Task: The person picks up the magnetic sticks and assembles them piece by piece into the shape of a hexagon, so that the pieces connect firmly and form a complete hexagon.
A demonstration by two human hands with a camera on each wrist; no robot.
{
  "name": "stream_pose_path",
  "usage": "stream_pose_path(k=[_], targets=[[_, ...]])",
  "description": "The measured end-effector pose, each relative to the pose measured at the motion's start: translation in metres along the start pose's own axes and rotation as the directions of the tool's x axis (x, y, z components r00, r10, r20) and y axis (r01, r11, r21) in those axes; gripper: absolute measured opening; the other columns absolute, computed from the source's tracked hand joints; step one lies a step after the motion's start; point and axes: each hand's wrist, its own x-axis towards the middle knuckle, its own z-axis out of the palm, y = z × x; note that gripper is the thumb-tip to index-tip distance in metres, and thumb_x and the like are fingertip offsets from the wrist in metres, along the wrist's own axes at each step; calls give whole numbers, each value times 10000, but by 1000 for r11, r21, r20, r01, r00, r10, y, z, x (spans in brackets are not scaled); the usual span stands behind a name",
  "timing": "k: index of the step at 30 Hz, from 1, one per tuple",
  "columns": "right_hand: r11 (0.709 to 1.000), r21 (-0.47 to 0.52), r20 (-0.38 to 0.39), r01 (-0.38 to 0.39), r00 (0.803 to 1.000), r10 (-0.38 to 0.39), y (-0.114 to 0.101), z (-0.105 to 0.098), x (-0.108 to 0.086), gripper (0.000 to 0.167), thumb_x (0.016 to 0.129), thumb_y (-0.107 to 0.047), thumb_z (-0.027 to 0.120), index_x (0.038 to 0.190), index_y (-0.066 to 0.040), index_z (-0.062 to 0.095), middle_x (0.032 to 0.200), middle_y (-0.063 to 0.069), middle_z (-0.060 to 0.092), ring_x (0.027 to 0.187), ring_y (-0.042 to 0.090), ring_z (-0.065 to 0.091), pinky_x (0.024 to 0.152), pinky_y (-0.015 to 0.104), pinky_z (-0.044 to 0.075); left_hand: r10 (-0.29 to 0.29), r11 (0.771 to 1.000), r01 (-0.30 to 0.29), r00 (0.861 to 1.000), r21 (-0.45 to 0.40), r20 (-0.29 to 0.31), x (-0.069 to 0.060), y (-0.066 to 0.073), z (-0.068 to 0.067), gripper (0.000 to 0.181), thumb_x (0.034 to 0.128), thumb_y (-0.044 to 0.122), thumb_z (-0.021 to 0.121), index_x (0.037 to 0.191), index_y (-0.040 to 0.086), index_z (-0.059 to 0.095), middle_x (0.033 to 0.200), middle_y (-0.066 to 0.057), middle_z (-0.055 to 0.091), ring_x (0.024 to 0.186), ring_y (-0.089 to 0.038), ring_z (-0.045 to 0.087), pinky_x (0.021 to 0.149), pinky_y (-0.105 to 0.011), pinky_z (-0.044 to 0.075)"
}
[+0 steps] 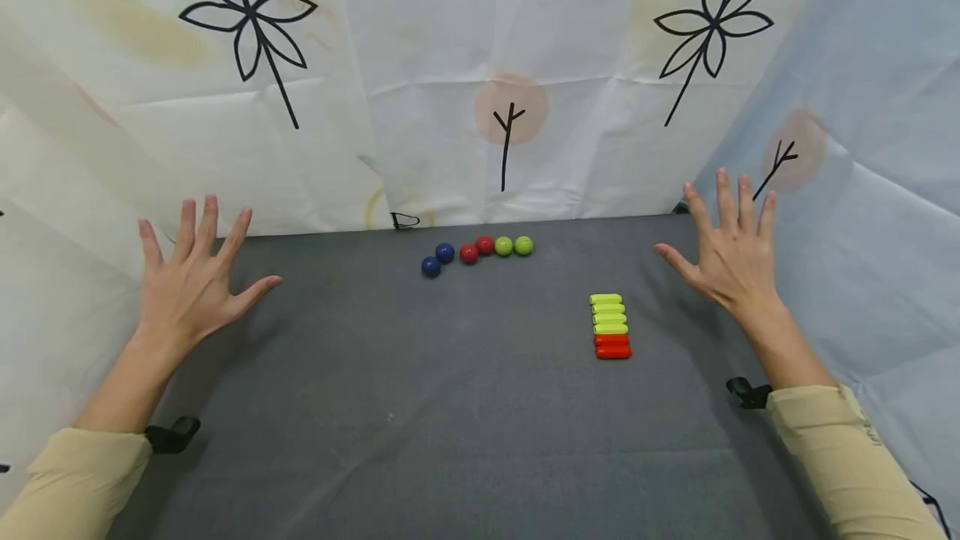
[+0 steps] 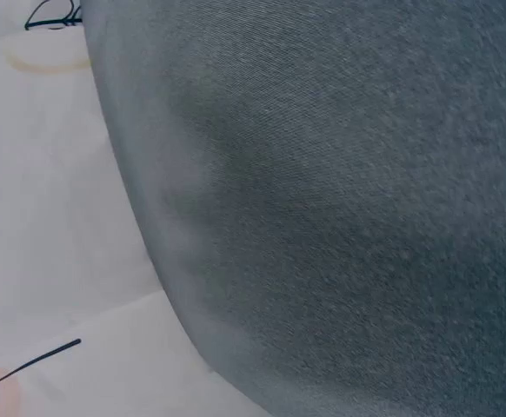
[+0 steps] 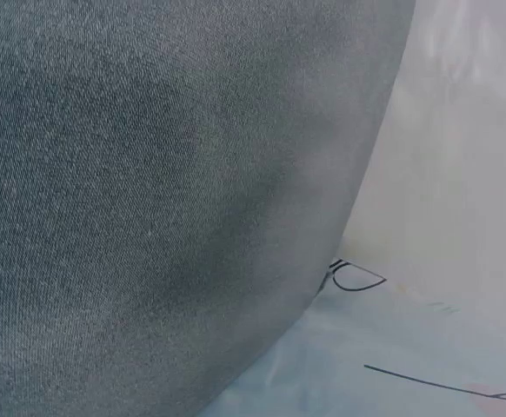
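Note:
My left hand [image 1: 191, 282] is spread over the left side of the grey table, fingers straight and holding nothing. On the right side my right hand [image 1: 733, 261] is spread the same way, nothing in it. Small balls lie in a row near the table's back edge: blue balls [image 1: 431, 267], red balls [image 1: 468, 254] and green balls [image 1: 504, 246], two of each. Nearer to the right hand, yellow-green sticks [image 1: 609, 308] and red sticks [image 1: 613, 352] lie side by side in a column. Both wrist views show cloth and wall, with no balls or sticks.
The grey cloth-covered table [image 1: 420, 407] meets a white patterned curtain [image 1: 442, 140] at the back. Another curtain [image 1: 900, 257] hangs along the right side. A black strap piece [image 1: 172, 435] sits at the left wrist, another strap piece [image 1: 748, 393] at the right.

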Motion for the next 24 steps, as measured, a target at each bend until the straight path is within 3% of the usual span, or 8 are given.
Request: stream_pose_path(k=[2, 6, 9, 14, 19, 21, 24], targets=[[1000, 0, 15, -7, 1000, 7, -2, -1, 0, 1106, 933, -970, 156, 1723, -210, 297, 1809, 251, 168, 1650, 570, 183, 1314, 777, 62, 3, 1000, -3, 1000, 3, 19, 1, 1, 0, 1182, 841, 1048, 63, 1754, 305, 163, 1791, -225, 239, 1669, -471, 235, 1273, -834, 59], [1000, 24, 26, -5, 1000, 5, -8, -2, -2, 1078, 953, -952, 158, 1727, -212, 284, 1792, 266, 215, 1619, 576, 248, 1303, 777, 136, 10, 998, -9, 1000, -57, 13, 2, 6, 2, 1002, 965, 872, 437, 1688, 180, 389, 1684, -235, 464, 1556, -453, 449, 1275, -792, 183], [998, 54, 11, 21, 1000, -22, -12, 0, -3, 1042, 985, -916, 180, 1715, -183, 307, 1748, 292, 295, 1558, 574, 337, 1262, 759, 252, 25, 989, -29, 999, -143, -31, 3, 14, 3, 804, 955, 651, 668, 1521, 85, 595, 1501, -231, 654, 1371, -453, 606, 1210, -722, 353], [991, 124, 31, 48, 998, -53, -22, 0, -5, 1008, 1029, -852, 241, 1681, -87, 325, 1663, 328, 390, 1423, 603, 457, 1147, 756, 387, 27, 975, -33, 999, -220, -31, 5, 31, 4, 610, 958, 503, 735, 1359, 45, 693, 1283, -251, 745, 1165, -467, 691, 996, -669, 506], [974, 224, 70, 35, 996, -52, -31, 0, -9, 841, 1041, -536, 618, 1649, -21, 348, 1612, 329, 433, 1359, 578, 515, 1050, 755, 458, 20, 951, -7, 999, -310, 40, 10, 48, 7, 468, 962, 333, 790, 1332, 59, 709, 1296, -255, 734, 1011, -468, 725, 779, -645, 567], [962, 274, 99, 17, 994, -46, -36, 1, -10, 841, 985, -385, 725, 1641, -10, 354, 1609, 326, 431, 1372, 555, 508, 1026, 744, 473, 20, 936, 10, 996, -352, 82, 11, 53, 8, 433, 980, 297, 782, 1343, 75, 704, 1309, -231, 731, 1013, -444, 735, 738, -630, 577], [939, 344, 155, -23, 987, -32, -42, 3, -13, 849, 953, -279, 774, 1638, -12, 351, 1600, 320, 440, 1386, 519, 504, 1002, 718, 494, 23, 907, 43, 988, -418, 152, 11, 61, 12, 418, 1011, 274, 758, 1376, 86, 681, 1329, -209, 718, 1090, -417, 734, 740, -630, 578]])
